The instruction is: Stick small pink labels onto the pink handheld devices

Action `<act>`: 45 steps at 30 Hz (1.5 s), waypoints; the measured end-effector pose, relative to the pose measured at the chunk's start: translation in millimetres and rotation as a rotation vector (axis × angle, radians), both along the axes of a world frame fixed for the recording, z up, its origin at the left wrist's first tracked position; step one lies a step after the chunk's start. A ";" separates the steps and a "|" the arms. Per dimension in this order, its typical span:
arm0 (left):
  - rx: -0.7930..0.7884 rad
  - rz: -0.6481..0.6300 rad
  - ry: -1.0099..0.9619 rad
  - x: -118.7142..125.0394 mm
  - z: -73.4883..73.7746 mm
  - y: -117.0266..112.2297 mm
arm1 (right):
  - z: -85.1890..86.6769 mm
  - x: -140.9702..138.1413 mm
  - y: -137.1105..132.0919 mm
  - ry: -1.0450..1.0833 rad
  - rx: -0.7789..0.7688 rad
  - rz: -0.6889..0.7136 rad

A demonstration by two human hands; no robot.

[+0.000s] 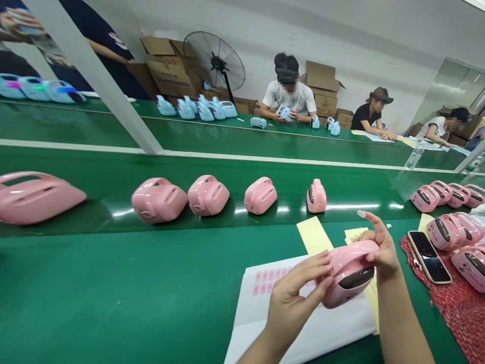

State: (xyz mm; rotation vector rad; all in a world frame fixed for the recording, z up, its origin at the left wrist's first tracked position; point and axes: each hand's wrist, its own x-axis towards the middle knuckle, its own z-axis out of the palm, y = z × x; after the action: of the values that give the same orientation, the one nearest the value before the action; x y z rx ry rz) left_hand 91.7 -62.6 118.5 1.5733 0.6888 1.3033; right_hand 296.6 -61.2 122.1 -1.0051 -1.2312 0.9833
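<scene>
The left hand [293, 298] is gripping a glossy pink casing [346, 273] above a white sheet [257, 323].
Its fingers and thumb are pressing the casing's left side, while the right hand [382, 247] is touching the handle's right end with its thumb and raising its index finger; whether it is also gripping, I cannot tell. A whitish spot [361, 214], too small to identify, is showing on that fingertip. Yellow papers [314, 235] are lying at the far edge of the white sheet, and a phone [429, 257] is resting on red bubble wrap [450, 313] to its right. Beyond the sheet, spaced-out pink casings [208, 196] are standing on a green belt [359, 187]; farther off, a co-worker in white [303, 98] is holding a light-blue casing [284, 113].
</scene>
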 end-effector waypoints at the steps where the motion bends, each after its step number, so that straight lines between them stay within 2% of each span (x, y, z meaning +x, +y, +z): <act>1: -0.005 -0.009 0.001 -1.4 1.7 -2.1 | -0.3 -0.4 -1.0 0.004 -0.003 -0.010; 10: -0.052 -0.063 -0.002 -10.1 13.9 -12.0 | -0.5 -2.6 -9.5 0.152 0.039 0.034; 17: -0.141 -0.074 -0.022 -8.5 15.6 -14.8 | -1.6 -2.5 -10.6 0.157 0.030 0.070; 25: -0.255 -0.014 -0.023 -7.1 19.5 -16.4 | -6.3 -1.2 -9.3 0.219 0.070 0.096; 31: -0.270 -0.061 -0.070 -5.6 10.0 -16.1 | -9.2 0.1 -7.9 0.237 0.077 0.140; 35: -0.225 -0.034 -0.106 -4.8 2.0 -16.1 | -8.2 1.1 -7.7 0.202 0.058 0.110; 38: -0.264 -0.063 -0.079 -5.3 -2.0 -15.4 | -7.1 2.2 -7.3 0.160 0.025 0.091; 45: -0.314 0.002 -0.134 0.3 -20.3 -7.8 | -4.3 -0.6 -10.8 0.055 -0.036 0.091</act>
State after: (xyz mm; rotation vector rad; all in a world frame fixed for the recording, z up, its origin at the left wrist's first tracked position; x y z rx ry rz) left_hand 92.0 -70.4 98.2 1.2219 0.7686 1.2226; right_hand 296.0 -72.0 117.9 -0.9503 -1.2259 1.1004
